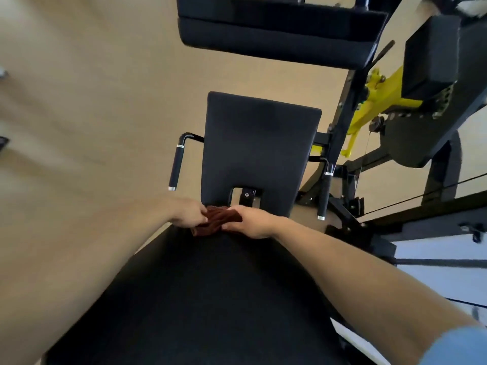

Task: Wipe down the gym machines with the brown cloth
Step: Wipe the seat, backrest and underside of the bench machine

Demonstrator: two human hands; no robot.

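Just left of centre frame, the left hand (pixel 188 213) has its fingers curled onto the left end of the brown cloth (pixel 217 220); the right hand (pixel 250 222) lies flatter on the right end, thumb and fingers pinching its edge. The bunched cloth sits at the far edge of the large black pad (pixel 200 299) that fills the lower frame, just before the seat pad (pixel 259 143) at centre.

Judged from here, the cloth could slip off that far edge and drop into the gap between the pads if either grip loosens. A wadded cloth may also wipe only a narrow strip.

At centre left stands the left handle (pixel 176 167); right of the seat, the right handle (pixel 325 192) and the black frame with its yellow bracket (pixel 382 101) crowd the reach. A cable (pixel 427 193) crosses at far right and could snag the cloth.
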